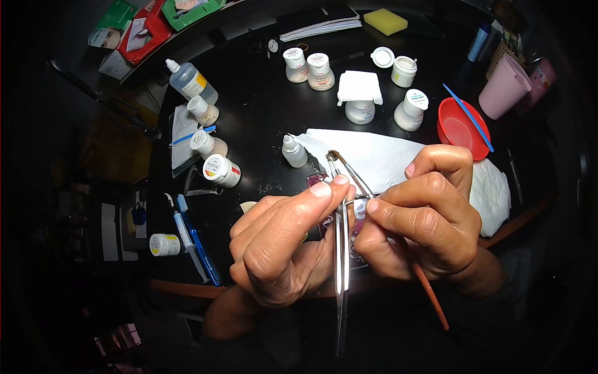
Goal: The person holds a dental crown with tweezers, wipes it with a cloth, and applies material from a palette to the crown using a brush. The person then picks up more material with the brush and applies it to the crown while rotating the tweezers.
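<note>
Metal tweezers [341,268] are pinched between the thumb and fingers of my left hand [289,240], their tips pointing up and away. A small object sits at the tweezers' tips, too small to make out. My right hand [430,218] grips a thin brush [427,290] with a reddish-brown handle. The brush's dark tip [335,154] meets or nearly meets the tweezers' end; contact is unclear. White tissue [374,153] lies behind both tips. A small white dropper bottle [294,151] stands left of them. A purple patterned item [316,180] is partly hidden beneath my hands.
Several jars stand left and behind, including one with white tissue on top [360,90]. A red bowl [455,124] holding a blue stick and a pink cup [503,87] are at right. A syringe [187,240] and blue toothbrush [200,244] lie at left. A yellow sponge [385,22] is behind.
</note>
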Demonstrator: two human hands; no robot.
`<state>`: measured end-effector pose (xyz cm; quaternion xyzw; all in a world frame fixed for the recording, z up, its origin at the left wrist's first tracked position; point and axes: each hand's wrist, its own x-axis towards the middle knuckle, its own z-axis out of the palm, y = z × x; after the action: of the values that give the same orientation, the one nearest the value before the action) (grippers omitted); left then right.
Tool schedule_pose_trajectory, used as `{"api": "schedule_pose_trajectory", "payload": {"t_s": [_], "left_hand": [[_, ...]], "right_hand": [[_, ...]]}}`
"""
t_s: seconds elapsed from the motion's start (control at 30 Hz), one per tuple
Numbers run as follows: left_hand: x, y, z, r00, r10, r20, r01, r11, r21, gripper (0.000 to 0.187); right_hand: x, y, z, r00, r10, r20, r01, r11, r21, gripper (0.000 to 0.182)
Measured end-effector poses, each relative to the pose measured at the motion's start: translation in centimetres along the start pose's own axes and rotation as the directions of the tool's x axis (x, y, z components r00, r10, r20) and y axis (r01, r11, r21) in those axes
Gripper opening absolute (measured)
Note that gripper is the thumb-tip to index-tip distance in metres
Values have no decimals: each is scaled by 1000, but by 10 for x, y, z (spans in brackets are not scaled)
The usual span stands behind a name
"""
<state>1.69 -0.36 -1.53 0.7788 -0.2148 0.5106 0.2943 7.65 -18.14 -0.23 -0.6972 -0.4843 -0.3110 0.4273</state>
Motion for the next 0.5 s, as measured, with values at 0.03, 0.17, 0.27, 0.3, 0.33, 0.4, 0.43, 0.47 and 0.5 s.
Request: {"api": "schedule_pose_trajectory", "payload": {"t_s": [0.03,0.17,0.27,0.3,0.33,0.4,0.43,0.47,0.5], "left_hand": [[0,0,0,1000,1,-1,-1,1000,-1,57],[1,2,-1,1000,-16,9,16,1000,14,57],[-1,0,1,1000,-11,-8,10,1000,-8,57],[-1,0,1,1000,-10,-8,10,1000,-7,57],[-1,0,1,1000,-9,-8,9,1000,-6,57],[0,2,0,1000,-13,2,13,1000,15,57],[0,2,-1,1000,-14,5,14,1000,22,56],[0,2,-1,1000,-11,4,11,1000,23,56],[0,1,-1,1000,-9,5,9,1000,17,56]], "right_hand": [[0,0,0,1000,-2,0,2,1000,-1,33],[0,1,1,1000,-5,-6,5,1000,0,32],[0,1,1,1000,-8,-10,8,1000,-1,31],[0,1,1,1000,-8,-12,8,1000,-1,31],[0,1,1,1000,-8,-14,8,1000,-1,31],[0,1,1,1000,-5,-16,5,1000,0,31],[0,0,1,1000,-2,-17,2,1000,3,31],[0,0,1,1000,0,-16,0,1000,2,32],[0,0,1,1000,2,-15,-2,1000,2,32]]}}
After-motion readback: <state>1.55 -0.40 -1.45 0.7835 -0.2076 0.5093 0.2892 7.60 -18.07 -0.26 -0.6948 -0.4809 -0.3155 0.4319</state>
